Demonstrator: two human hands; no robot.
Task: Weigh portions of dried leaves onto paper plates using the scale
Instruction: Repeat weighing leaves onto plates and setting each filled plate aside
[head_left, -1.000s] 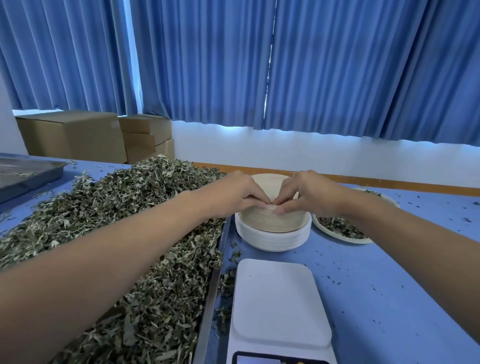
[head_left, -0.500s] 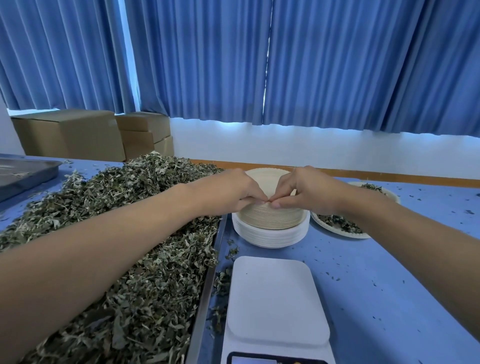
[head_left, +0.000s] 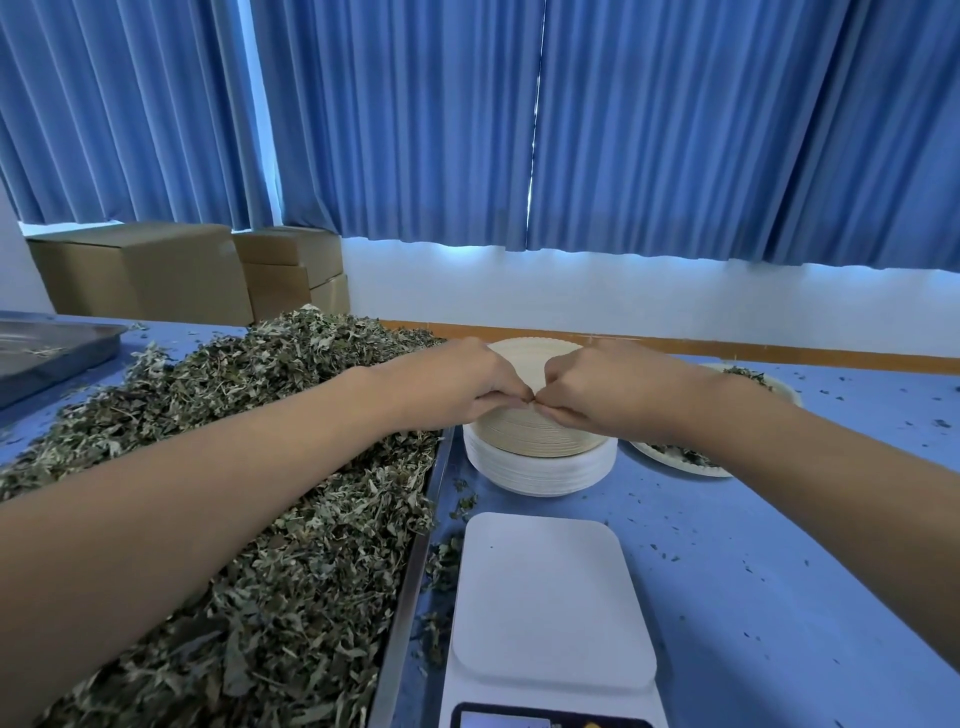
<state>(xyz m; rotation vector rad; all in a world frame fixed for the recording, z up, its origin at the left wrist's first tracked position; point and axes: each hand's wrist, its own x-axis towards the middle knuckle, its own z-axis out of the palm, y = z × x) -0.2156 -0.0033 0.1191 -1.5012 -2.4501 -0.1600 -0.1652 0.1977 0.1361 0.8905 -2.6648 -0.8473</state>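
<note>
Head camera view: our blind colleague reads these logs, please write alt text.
Left hand and right hand pinch the near rim atop a paper plate stack. A bare scale lies nearer; dried leaves fill a tray on the left.

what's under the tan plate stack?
A wider stack of white plates, resting on the blue table. The left grip and right grip pinch the tan plates at the near top rim, covering that edge.
</note>
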